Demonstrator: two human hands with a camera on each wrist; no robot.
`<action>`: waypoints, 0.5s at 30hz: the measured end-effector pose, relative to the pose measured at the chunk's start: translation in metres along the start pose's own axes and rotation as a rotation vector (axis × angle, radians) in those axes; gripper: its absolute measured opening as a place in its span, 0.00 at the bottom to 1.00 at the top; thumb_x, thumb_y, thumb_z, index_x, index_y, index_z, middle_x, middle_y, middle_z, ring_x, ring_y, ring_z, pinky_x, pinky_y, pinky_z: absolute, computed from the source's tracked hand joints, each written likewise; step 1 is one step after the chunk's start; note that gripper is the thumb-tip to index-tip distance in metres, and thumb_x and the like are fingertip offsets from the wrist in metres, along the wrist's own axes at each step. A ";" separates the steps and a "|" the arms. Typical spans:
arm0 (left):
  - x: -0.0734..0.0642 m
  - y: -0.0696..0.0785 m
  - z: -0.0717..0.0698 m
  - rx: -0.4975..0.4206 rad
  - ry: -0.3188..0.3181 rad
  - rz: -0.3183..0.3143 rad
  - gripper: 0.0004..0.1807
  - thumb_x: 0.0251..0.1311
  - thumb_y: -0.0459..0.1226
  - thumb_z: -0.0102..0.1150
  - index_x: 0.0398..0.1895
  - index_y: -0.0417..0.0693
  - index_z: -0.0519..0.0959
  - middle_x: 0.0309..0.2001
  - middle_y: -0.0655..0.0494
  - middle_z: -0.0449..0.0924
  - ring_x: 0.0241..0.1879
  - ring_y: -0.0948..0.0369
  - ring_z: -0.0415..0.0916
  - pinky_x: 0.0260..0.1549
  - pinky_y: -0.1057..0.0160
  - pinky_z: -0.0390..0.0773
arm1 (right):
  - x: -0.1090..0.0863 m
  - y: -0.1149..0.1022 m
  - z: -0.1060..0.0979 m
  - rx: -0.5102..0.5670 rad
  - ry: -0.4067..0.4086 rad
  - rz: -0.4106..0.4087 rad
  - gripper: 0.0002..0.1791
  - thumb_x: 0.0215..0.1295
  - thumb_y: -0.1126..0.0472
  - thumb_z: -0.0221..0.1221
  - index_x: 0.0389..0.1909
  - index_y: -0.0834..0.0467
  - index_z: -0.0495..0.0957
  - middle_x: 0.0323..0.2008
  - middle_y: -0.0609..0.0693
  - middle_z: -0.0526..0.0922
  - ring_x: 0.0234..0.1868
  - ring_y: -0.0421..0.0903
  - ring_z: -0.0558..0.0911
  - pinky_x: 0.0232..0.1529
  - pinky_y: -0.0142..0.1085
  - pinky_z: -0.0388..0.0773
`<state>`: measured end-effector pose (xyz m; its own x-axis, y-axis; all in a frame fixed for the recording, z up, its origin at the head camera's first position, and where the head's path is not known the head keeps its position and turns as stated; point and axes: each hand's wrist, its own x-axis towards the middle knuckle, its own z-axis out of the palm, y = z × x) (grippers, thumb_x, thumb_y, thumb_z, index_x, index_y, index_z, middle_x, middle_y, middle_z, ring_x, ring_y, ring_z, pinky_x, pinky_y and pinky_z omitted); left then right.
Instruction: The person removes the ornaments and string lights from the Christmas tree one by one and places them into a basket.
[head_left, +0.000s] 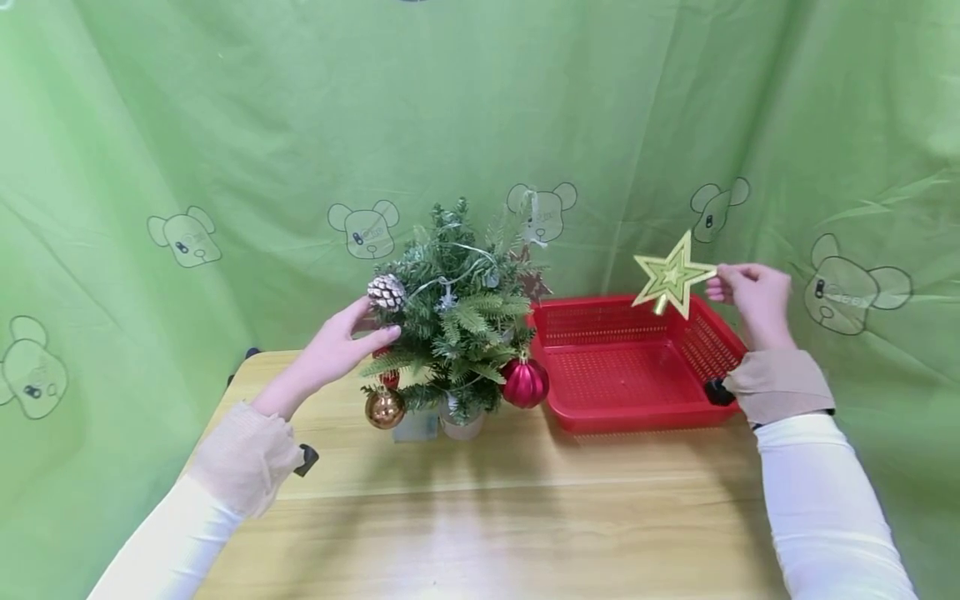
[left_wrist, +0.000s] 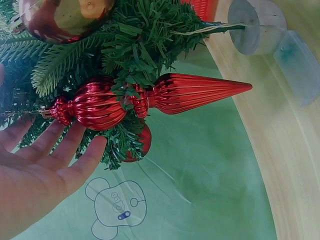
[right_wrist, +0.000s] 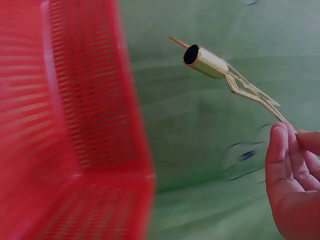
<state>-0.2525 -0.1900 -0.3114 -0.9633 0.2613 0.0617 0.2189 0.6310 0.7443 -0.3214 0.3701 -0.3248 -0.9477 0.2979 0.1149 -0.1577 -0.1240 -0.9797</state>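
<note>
A small Christmas tree [head_left: 457, 308] stands upright on the table, hung with ornaments. My left hand [head_left: 348, 337] is at its left side, fingers among the branches below a frosted pine cone [head_left: 386, 292]. In the left wrist view, its fairly straight fingers touch or nearly touch a long red finial ornament [left_wrist: 100, 105]; a grip on it does not show. My right hand [head_left: 753, 300] pinches a gold star tree topper [head_left: 674, 275] by one point, above the basket's right side. The topper's hollow socket [right_wrist: 207, 61] shows in the right wrist view.
A red plastic basket [head_left: 645, 417] sits right of the tree on the wooden table [head_left: 525, 517]. From the tree hang a magenta ball [head_left: 524, 382], a copper ball [head_left: 385, 409] and a brownish star [head_left: 534, 285]. A green curtain [head_left: 450, 100] surrounds the table.
</note>
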 end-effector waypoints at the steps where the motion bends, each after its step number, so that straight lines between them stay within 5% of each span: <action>1: 0.000 0.000 0.000 0.000 0.000 -0.001 0.52 0.63 0.57 0.57 0.77 0.38 0.42 0.75 0.37 0.52 0.70 0.43 0.61 0.69 0.43 0.62 | 0.000 0.008 -0.002 0.005 -0.004 0.019 0.10 0.69 0.70 0.54 0.31 0.57 0.81 0.20 0.47 0.85 0.22 0.39 0.84 0.29 0.28 0.83; 7: 0.000 0.001 0.001 0.004 -0.001 -0.008 0.52 0.62 0.57 0.57 0.77 0.39 0.42 0.74 0.37 0.54 0.70 0.43 0.61 0.69 0.44 0.62 | -0.001 0.045 -0.013 0.055 -0.036 0.094 0.21 0.70 0.73 0.48 0.20 0.55 0.80 0.15 0.48 0.83 0.16 0.40 0.83 0.22 0.29 0.82; 15: 0.000 0.002 0.001 0.004 -0.002 -0.010 0.52 0.62 0.57 0.57 0.76 0.38 0.43 0.74 0.36 0.55 0.70 0.43 0.62 0.68 0.44 0.63 | 0.005 0.073 -0.023 -0.078 -0.050 0.188 0.20 0.70 0.70 0.48 0.19 0.53 0.78 0.14 0.46 0.83 0.18 0.37 0.83 0.24 0.29 0.83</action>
<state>-0.2517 -0.1880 -0.3112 -0.9650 0.2567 0.0533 0.2104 0.6367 0.7419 -0.3315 0.3845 -0.3992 -0.9714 0.2284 -0.0649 0.0431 -0.0991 -0.9941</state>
